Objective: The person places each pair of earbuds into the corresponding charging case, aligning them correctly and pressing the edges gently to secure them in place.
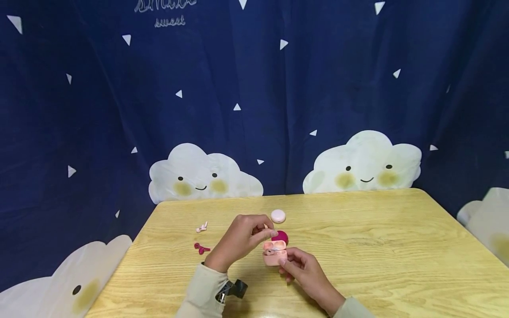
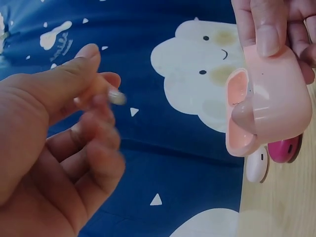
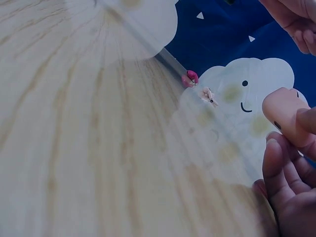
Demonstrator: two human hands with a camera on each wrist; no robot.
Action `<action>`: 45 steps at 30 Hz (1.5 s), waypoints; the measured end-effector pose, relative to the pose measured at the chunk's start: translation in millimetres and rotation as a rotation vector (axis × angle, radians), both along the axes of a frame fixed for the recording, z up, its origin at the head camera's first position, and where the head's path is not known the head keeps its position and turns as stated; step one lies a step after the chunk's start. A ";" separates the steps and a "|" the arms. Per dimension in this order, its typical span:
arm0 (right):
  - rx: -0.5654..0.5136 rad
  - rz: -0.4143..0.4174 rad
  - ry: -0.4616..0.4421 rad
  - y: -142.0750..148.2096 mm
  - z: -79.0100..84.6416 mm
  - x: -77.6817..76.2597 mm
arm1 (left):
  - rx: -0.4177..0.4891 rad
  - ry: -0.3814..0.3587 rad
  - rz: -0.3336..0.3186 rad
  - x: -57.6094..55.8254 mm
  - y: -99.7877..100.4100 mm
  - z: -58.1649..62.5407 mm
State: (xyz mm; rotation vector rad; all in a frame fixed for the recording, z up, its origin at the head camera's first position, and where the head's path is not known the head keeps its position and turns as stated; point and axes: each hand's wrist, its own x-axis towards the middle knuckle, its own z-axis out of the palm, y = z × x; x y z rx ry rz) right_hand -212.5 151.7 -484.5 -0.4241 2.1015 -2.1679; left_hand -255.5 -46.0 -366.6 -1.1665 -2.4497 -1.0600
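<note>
My right hand (image 1: pixel 304 269) grips a peach-pink earbud case (image 1: pixel 274 258), its lid standing open toward the far side. One earbud (image 1: pixel 269 252) shows in the left slot of the case. Just above and left of the lid, my left hand (image 1: pixel 242 236) pinches a small earbud (image 2: pixel 116 96) between thumb and fingertips; its pale end pokes out, a little blurred. In the right wrist view, the thumb and fingers hold the case (image 3: pixel 285 116) from both sides, and the left hand (image 3: pixel 296 24) hovers beyond it.
Behind the held case lie a magenta round case (image 1: pixel 282 236) and a pale pink round case (image 1: pixel 278 216). Toward the table's left side are pale pink earbuds (image 1: pixel 202 227) and magenta earbuds (image 1: pixel 202 248). A blue cloud-print curtain (image 1: pixel 286 110) hangs behind the wooden table (image 1: pixel 381 247).
</note>
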 end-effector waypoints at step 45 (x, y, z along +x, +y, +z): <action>0.005 0.005 -0.010 0.2 -0.1 1.3 | -0.212 -0.028 0.041 1.0 15.8 -18.3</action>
